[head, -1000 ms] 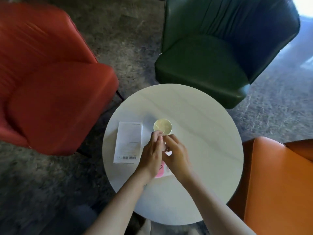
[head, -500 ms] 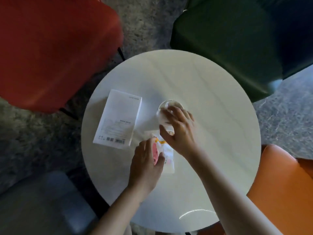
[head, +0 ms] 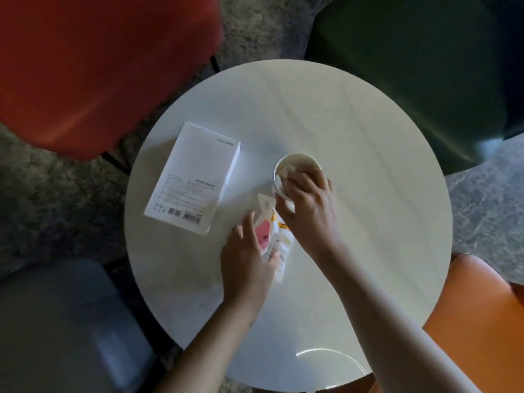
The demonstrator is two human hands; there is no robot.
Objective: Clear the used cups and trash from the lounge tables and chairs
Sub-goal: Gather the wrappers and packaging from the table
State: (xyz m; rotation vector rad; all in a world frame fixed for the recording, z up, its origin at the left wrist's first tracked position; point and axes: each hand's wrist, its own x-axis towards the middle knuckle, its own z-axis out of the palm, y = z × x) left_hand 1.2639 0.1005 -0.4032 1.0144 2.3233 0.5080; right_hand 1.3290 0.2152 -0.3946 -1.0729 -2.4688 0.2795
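The paper cup (head: 297,164) stands upright near the centre of the round table (head: 368,236), with a white scrap inside it. The right hand (head: 309,202) grasps the cup over its near rim, thumb against the wall. The snack wrapper (head: 272,236) lies just beside the cup. The left hand (head: 246,259) now pinches the wrapper, which half a second ago it only covered. Both items appear ready to lift. The white box (head: 192,177) lies untouched nearby.

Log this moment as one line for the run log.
right hand: grips paper cup | left hand: on snack wrapper, grip unclear | white box: untouched on round table
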